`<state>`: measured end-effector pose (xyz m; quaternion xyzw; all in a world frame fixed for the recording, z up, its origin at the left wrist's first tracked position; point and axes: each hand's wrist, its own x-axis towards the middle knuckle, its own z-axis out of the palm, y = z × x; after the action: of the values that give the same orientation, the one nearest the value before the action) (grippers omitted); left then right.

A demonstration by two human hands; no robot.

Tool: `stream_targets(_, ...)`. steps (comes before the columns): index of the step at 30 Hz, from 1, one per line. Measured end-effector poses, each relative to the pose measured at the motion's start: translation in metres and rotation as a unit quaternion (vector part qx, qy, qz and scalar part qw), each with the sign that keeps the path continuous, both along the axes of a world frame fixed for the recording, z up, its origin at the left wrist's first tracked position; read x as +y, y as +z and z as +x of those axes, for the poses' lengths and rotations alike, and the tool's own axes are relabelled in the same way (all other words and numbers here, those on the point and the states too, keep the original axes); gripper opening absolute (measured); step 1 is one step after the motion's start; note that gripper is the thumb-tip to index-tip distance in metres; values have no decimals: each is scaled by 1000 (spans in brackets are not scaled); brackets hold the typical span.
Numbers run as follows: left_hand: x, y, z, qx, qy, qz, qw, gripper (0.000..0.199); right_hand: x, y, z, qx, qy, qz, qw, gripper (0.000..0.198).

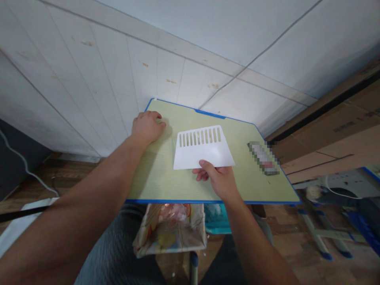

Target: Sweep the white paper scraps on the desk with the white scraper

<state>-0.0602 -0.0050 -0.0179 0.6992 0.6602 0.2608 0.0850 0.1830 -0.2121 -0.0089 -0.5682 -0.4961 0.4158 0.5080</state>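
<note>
A white slotted panel [203, 153], wider at its near edge, is gripped at that edge by my right hand [218, 178]. My thumb lies on top of the panel and the fingers curl beneath it. A row of narrow slots runs along its far side, and the pale green tabletop [166, 182] shows through them. My left hand [148, 127] rests at the left side of the tabletop, away from the panel. Its fingers are loosely bent and apart, with nothing seen in them.
A pixelated flat item [263, 158] lies on the table's right side. Cardboard boxes [326, 134] stand to the right. Below the front edge are a cloth-lined bin [169, 250] and a turquoise basket [218, 229]. White wall panelling [113, 71] with a cable [252, 63] rises behind.
</note>
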Motion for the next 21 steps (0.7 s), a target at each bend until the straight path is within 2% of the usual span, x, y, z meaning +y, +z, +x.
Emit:
stream_targets(5, 2, -1, 0, -8, -2, 4, 1000, 53, -3, 4, 5, -1, 5, -10, 1000, 34)
stream_targets(13, 1, 1, 1, -11, -5, -4, 1000, 51, -8, -8, 7, 16, -15, 11, 1000, 32)
stream_targets(21, -2, 3, 1, -13, -1, -12, 1000, 52, -13, -3, 5, 22, 41, -17, 999, 35)
